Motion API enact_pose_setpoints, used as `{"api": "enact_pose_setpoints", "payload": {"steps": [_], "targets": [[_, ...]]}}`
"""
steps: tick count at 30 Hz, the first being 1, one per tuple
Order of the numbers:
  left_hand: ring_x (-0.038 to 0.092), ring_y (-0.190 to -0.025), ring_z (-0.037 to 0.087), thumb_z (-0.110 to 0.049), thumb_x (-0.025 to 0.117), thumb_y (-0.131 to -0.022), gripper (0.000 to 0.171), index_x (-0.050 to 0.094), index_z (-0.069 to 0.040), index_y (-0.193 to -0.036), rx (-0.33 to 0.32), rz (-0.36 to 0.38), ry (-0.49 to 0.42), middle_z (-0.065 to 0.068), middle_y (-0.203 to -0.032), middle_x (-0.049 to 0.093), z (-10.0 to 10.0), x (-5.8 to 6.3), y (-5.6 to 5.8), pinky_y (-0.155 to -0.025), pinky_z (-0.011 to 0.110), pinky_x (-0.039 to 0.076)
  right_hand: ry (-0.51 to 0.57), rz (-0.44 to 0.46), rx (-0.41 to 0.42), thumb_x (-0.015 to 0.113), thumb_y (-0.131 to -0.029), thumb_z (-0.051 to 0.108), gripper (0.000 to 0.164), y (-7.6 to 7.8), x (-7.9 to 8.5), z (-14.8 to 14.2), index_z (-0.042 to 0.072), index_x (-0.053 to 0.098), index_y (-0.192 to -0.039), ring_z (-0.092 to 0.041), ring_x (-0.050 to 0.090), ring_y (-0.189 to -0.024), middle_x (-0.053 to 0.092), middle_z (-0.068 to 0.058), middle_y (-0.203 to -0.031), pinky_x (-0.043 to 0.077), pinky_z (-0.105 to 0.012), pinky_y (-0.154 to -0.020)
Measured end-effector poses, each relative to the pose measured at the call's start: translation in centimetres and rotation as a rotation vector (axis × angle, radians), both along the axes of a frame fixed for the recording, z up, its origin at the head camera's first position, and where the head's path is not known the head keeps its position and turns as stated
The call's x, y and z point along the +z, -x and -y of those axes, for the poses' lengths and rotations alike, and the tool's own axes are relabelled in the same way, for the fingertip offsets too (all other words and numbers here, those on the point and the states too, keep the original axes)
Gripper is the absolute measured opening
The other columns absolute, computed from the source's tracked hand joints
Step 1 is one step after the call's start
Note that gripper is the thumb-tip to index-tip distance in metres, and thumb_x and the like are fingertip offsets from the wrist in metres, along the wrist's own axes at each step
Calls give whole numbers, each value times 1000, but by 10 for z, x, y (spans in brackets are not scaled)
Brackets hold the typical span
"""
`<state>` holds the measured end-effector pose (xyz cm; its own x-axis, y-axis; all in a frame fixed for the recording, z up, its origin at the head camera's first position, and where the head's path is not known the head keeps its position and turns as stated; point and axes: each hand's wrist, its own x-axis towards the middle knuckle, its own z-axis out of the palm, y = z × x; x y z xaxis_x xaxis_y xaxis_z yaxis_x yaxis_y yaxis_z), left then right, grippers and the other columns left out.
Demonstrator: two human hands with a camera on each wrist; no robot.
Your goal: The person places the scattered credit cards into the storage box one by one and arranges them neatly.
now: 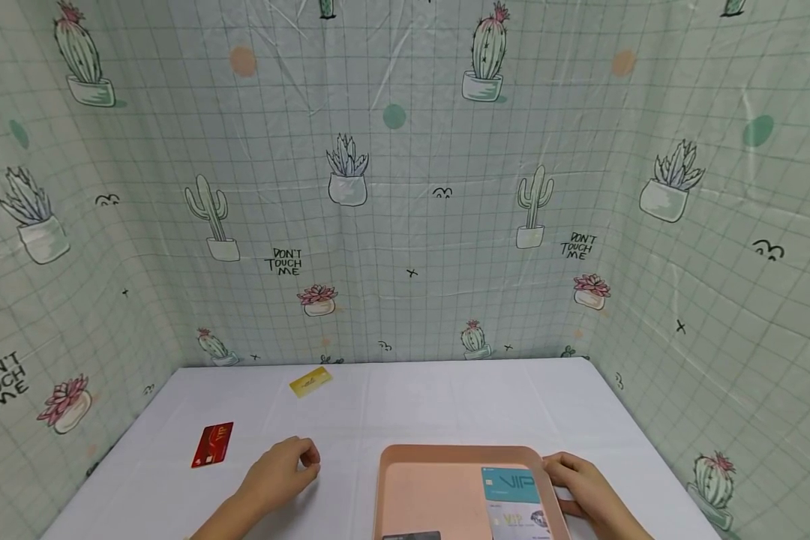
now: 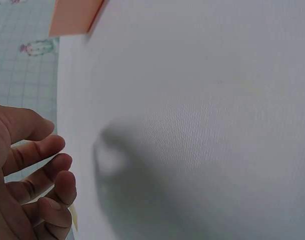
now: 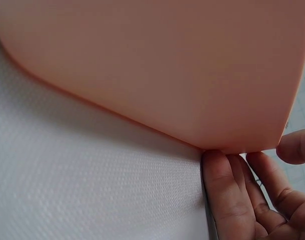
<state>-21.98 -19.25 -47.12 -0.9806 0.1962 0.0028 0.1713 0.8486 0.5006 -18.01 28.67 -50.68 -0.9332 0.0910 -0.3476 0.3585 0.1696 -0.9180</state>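
Observation:
My left hand [image 1: 280, 472] hovers over the white table, its fingers loosely bent and nothing between them; its shadow falls on the cloth in the left wrist view. A red VIP card [image 1: 212, 445] lies to its left, and a gold card [image 1: 311, 382] farther back. At the front right is a pink tray [image 1: 432, 487], which my right hand [image 1: 590, 487] holds by its right side, fingertips and thumb at the wall's edges [image 3: 162, 75]. Inside are a teal VIP card [image 1: 511, 485], a pale VIP card [image 1: 518, 520] below it and a dark card [image 1: 412, 536], partly cut off.
A white cloth covers the table [image 1: 445, 405]. Behind and at both sides hangs a pale green grid curtain [image 1: 405, 225] printed with cacti. The tray's near end runs out of the head view.

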Motion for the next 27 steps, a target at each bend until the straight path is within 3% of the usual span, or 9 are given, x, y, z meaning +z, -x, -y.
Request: {"api": "enact_pose_setpoints", "payload": {"steps": [20, 27], "targets": [[51, -74, 16, -13, 73, -90, 7, 66, -12, -88, 90, -2, 50, -1, -86, 60, 29, 0, 8, -64, 33, 48, -29, 1, -34, 58, -104, 31, 39, 0, -1, 3, -5, 63, -120, -21, 66, -102, 65, -18, -120, 61, -44, -85], [53, -76, 16, -15, 72, -92, 7, 67, -10, -92, 133, 44, 55, 1, -86, 60, 43, -3, 14, -65, 33, 51, -18, 1, -4, 57, -105, 32, 42, 0, 1, 2, -6, 61, -122, -20, 65, -102, 64, -18, -122, 61, -43, -86]]}}
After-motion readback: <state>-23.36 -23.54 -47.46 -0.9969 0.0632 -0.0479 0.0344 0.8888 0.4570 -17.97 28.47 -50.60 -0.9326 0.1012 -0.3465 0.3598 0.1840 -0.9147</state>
